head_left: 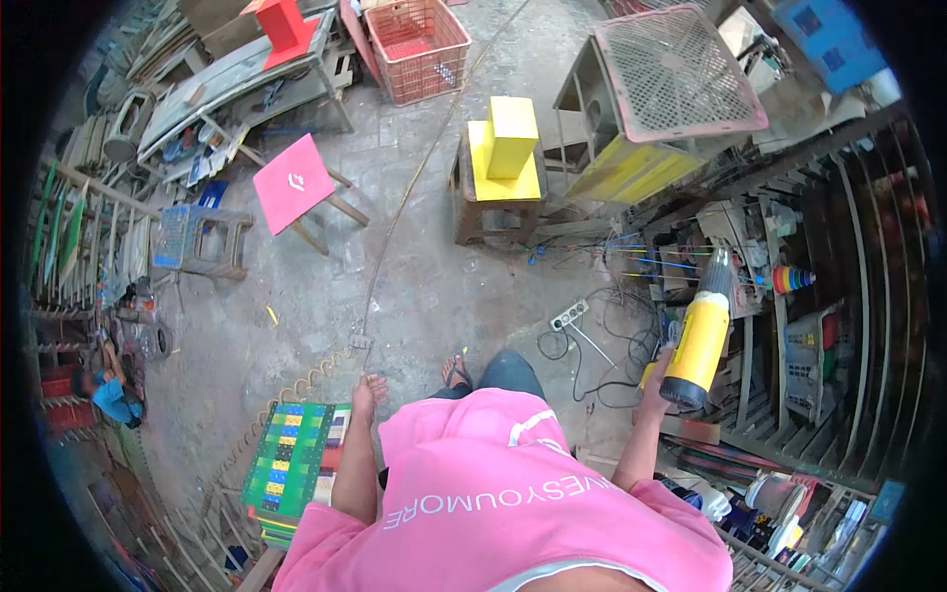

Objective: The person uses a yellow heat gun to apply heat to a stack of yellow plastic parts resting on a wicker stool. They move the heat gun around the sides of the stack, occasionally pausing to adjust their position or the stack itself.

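My right hand (655,385) is wrapped round the handle of a yellow and black gun-shaped power tool (696,347), raised at my right. Its grey body front and metal tip point away from me, and the tool hides part of my fingers. My left hand (369,393) hangs low at my left side, open, with nothing visible in it. Beside my left forearm lies a stack of green boards (286,459) with yellow, blue and black blocks down the middle. Ahead, a yellow box-shaped piece on a flat base (509,148) stands on a small wooden stool (490,219).
A pink-topped stool (295,185) and a blue stool (182,238) stand left. A red crate (416,49) lies far off. Near my right are a power strip (569,315), loose black cables (604,385) and a slatted rack (838,296). Another person (116,400) is far left.
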`<state>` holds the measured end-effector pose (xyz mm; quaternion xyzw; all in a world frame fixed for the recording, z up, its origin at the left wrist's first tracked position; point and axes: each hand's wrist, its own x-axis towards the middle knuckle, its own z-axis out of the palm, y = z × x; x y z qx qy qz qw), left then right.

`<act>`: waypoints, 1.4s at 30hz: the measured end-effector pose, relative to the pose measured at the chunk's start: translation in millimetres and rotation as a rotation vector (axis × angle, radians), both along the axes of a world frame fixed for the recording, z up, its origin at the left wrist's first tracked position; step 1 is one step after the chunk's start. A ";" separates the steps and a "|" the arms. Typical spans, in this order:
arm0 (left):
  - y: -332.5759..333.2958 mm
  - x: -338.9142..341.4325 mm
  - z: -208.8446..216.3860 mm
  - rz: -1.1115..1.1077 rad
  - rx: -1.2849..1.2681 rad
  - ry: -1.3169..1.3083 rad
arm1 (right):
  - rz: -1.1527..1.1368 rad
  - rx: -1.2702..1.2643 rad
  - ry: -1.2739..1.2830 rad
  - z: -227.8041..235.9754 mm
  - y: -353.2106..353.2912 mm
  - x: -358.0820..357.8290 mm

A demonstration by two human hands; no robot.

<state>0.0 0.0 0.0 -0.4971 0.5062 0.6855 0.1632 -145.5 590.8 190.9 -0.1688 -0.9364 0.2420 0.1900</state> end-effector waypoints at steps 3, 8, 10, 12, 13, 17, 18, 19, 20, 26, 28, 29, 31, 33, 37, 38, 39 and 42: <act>-53.3 22.8 21.1 0.050 -0.055 -0.010 | -0.024 -0.181 -0.012 43.2 -102.2 -19.3; -30.8 -52.6 7.0 0.030 -0.082 0.108 | 0.225 -0.257 0.237 100.6 -175.1 -97.1; -35.3 -66.6 10.4 0.024 -0.100 0.171 | 0.261 -0.319 0.168 89.2 -182.1 -110.7; -45.5 -82.9 10.6 0.027 -0.115 0.199 | 0.232 -0.435 0.101 80.0 -194.8 -125.1; -52.9 -90.8 9.1 0.034 -0.121 0.196 | 0.185 -0.519 0.068 75.7 -204.5 -129.3; -88.4 -136.9 -0.2 0.060 -0.157 0.169 | 0.154 -0.586 -0.035 61.2 -222.3 -151.1; -94.4 -156.1 -4.4 0.060 -0.154 0.189 | 0.171 -0.649 -0.039 57.3 -224.5 -159.0; -103.0 -179.9 -8.2 0.051 -0.152 0.216 | 0.181 -0.715 -0.036 50.5 -225.6 -165.0; -112.0 -203.9 -12.2 0.041 -0.151 0.242 | 0.190 -0.781 -0.032 43.3 -229.8 -176.4; -137.1 -402.6 -28.1 -0.231 -0.375 0.499 | 0.281 -0.730 0.037 20.6 -271.9 -227.1; -136.3 -469.2 -33.5 -0.230 -0.429 0.674 | 0.299 -0.737 0.056 -7.5 -278.7 -236.8; -138.0 -499.7 -43.7 -0.232 -0.491 0.767 | 0.305 -0.741 0.067 -25.0 -282.3 -240.5; -130.8 -559.0 -49.5 -0.332 -0.594 0.793 | 0.296 -0.774 0.113 -59.2 -289.2 -238.3; -124.6 -606.6 -72.5 -0.277 -0.476 0.994 | 0.304 -0.861 0.142 -94.1 -296.3 -234.6; -94.0 -670.4 -75.8 -0.281 -0.484 1.250 | 0.341 -0.846 0.153 -143.4 -302.8 -245.1; -86.5 -680.6 -75.1 -0.302 -0.525 1.322 | 0.368 -0.848 0.151 -150.8 -300.0 -243.7; -79.1 -692.0 -73.8 -0.322 -0.567 1.403 | 0.395 -0.848 0.156 -159.5 -299.0 -241.4; -66.2 -730.7 -73.9 -0.353 -0.671 1.662 | 0.353 -0.764 0.234 -184.8 -301.1 -233.7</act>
